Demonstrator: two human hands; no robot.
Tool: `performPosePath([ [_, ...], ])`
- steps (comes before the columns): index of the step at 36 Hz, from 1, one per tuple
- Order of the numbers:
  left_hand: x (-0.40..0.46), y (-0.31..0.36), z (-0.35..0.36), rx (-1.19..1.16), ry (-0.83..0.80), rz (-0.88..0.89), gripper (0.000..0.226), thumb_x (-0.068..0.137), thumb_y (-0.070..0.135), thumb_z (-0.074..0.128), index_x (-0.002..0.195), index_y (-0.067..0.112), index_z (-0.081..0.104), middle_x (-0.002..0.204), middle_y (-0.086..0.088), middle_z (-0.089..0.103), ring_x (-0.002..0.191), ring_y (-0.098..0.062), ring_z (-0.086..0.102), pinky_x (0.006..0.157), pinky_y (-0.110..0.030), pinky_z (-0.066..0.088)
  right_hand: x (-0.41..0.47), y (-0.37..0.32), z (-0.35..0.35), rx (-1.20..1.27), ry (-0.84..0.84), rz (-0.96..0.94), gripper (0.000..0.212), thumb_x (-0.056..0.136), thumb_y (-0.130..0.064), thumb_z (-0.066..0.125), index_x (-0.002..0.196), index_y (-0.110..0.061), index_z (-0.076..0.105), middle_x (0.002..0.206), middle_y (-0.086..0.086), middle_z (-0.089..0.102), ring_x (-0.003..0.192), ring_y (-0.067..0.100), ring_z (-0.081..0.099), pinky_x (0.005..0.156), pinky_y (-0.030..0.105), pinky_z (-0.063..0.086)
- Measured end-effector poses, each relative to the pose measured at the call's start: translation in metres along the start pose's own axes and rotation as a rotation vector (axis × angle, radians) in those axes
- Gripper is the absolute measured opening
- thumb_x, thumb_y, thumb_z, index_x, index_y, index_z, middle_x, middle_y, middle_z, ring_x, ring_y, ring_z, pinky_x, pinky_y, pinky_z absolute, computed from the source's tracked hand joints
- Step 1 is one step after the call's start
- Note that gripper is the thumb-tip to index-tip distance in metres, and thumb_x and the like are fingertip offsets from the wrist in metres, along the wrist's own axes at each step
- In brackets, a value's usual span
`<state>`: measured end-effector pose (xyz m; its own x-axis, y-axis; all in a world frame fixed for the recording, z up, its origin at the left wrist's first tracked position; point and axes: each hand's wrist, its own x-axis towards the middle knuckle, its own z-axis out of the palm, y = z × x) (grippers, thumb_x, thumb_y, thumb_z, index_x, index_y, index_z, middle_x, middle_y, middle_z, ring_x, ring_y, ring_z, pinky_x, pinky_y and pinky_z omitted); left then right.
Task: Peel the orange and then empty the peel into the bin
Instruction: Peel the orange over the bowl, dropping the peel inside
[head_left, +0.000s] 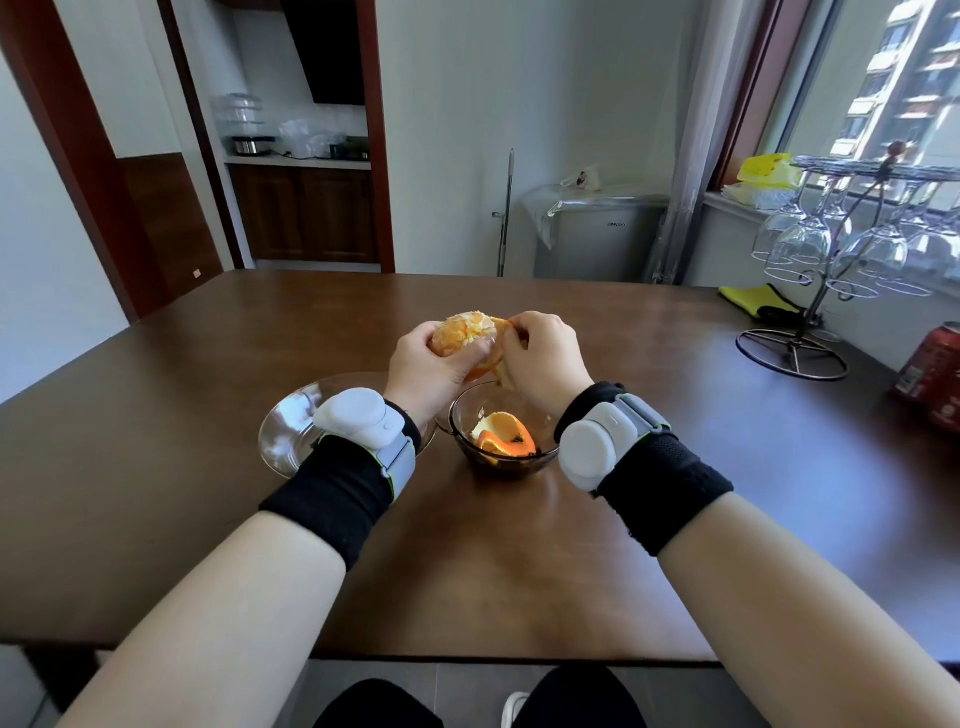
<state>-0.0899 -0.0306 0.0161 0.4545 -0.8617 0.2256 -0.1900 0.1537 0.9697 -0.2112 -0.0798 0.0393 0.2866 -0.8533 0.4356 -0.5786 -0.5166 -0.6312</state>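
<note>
Left hand grips half-peeled orange above bench. Right hand pinches attached peel strip. Loose peel in bowl below hands.

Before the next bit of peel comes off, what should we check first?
1. Left hand grips the orange firmly: ok.
2. Right hand pinches the loose peel: ok.
3. Small glass bowl sits under the hands to catch peel: ok.
4. Room left in the bowl, with only a few peel pieces inside: ok.
5. Orange fully peeled: not ok, skin remains on its near side.
6. Bin within reach: cannot tell, none in view.
</note>
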Motion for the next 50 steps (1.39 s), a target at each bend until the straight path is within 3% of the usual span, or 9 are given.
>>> performPosePath([
  [6, 0.003, -0.001, -0.001, -0.142, -0.082, -0.055, 0.029, 0.079, 0.020, 0.075, 0.104, 0.011, 0.064, 0.096, -0.007, 0.067, 0.088, -0.020, 0.067, 0.065, -0.028, 0.058, 0.003, 0.002, -0.004, 0.128, -0.037, 0.131, 0.027, 0.094, -0.012, 0.044, 0.105, -0.003, 0.067, 0.099, 0.012, 0.066, 0.095, 0.027, 0.060, 0.087, 0.039, 0.052],
  [11, 0.001, 0.002, -0.006, -0.242, -0.176, -0.153, 0.012, 0.086, 0.018, 0.067, 0.098, 0.014, 0.065, 0.091, -0.006, 0.070, 0.079, -0.016, 0.069, 0.057, -0.022, 0.055, 0.002, -0.001, -0.014, 0.562, -0.168, 0.361, 0.022, 0.096, -0.007, 0.046, 0.101, 0.004, 0.065, 0.079, 0.011, 0.064, 0.068, 0.021, 0.062, 0.060, 0.022, 0.057],
  [15, 0.004, 0.001, -0.008, -0.378, -0.192, -0.200, 0.017, 0.089, 0.016, 0.062, 0.104, 0.009, 0.064, 0.100, -0.012, 0.067, 0.085, -0.020, 0.066, 0.064, -0.026, 0.059, -0.004, -0.002, -0.013, 0.988, -0.232, 0.428, 0.018, 0.096, -0.002, 0.045, 0.097, 0.007, 0.061, 0.087, 0.021, 0.058, 0.075, 0.029, 0.061, 0.074, 0.039, 0.058],
  [21, 0.007, 0.005, -0.007, -0.329, -0.294, -0.293, 0.053, 0.083, 0.035, 0.071, 0.124, 0.006, 0.054, 0.111, -0.023, 0.068, 0.091, -0.031, 0.069, 0.078, -0.039, 0.060, -0.008, -0.001, -0.006, 0.773, -0.104, 0.269, 0.017, 0.096, -0.008, 0.047, 0.098, 0.000, 0.063, 0.083, 0.018, 0.065, 0.069, 0.025, 0.066, 0.072, 0.038, 0.060],
  [27, 0.009, 0.004, -0.001, -0.290, -0.148, -0.283, 0.050, 0.081, 0.033, 0.073, 0.119, 0.004, 0.058, 0.101, -0.015, 0.071, 0.076, -0.021, 0.069, 0.066, -0.031, 0.059, -0.007, -0.001, -0.004, 0.645, -0.097, 0.210, 0.017, 0.095, -0.010, 0.048, 0.100, 0.000, 0.061, 0.089, 0.021, 0.068, 0.079, 0.033, 0.069, 0.077, 0.047, 0.059],
  [32, 0.010, -0.004, -0.002, -0.207, -0.111, -0.218, 0.044, 0.085, 0.023, 0.070, 0.123, 0.008, 0.054, 0.111, -0.020, 0.066, 0.094, -0.031, 0.066, 0.068, -0.035, 0.055, -0.009, -0.001, -0.002, 0.381, -0.061, 0.055, 0.018, 0.088, -0.027, 0.062, 0.097, -0.011, 0.063, 0.088, 0.007, 0.070, 0.078, 0.022, 0.070, 0.074, 0.041, 0.060],
  [40, 0.003, -0.006, -0.006, -0.207, -0.117, -0.160, 0.053, 0.076, 0.019, 0.078, 0.123, 0.009, 0.055, 0.106, -0.009, 0.066, 0.094, -0.022, 0.067, 0.066, -0.028, 0.057, -0.010, 0.006, 0.005, 0.079, 0.032, -0.110, 0.012, 0.092, -0.013, 0.053, 0.089, -0.006, 0.063, 0.087, 0.001, 0.059, 0.085, 0.027, 0.062, 0.079, 0.041, 0.053],
  [46, 0.003, -0.007, -0.006, -0.261, -0.112, -0.168, 0.048, 0.076, 0.011, 0.077, 0.119, 0.009, 0.057, 0.104, -0.010, 0.067, 0.091, -0.022, 0.067, 0.067, -0.030, 0.058, -0.005, 0.007, 0.005, 0.292, 0.001, 0.146, 0.014, 0.093, -0.016, 0.054, 0.088, -0.008, 0.065, 0.090, 0.011, 0.069, 0.084, 0.029, 0.068, 0.081, 0.046, 0.056],
  [50, 0.005, -0.007, -0.008, -0.337, -0.131, -0.179, 0.050, 0.074, 0.009, 0.078, 0.120, 0.006, 0.058, 0.115, -0.023, 0.066, 0.103, -0.036, 0.067, 0.074, -0.037, 0.057, -0.005, 0.008, -0.005, 0.555, -0.064, 0.277, 0.022, 0.095, -0.018, 0.053, 0.095, -0.002, 0.068, 0.078, 0.005, 0.069, 0.067, 0.011, 0.069, 0.064, 0.024, 0.057],
])
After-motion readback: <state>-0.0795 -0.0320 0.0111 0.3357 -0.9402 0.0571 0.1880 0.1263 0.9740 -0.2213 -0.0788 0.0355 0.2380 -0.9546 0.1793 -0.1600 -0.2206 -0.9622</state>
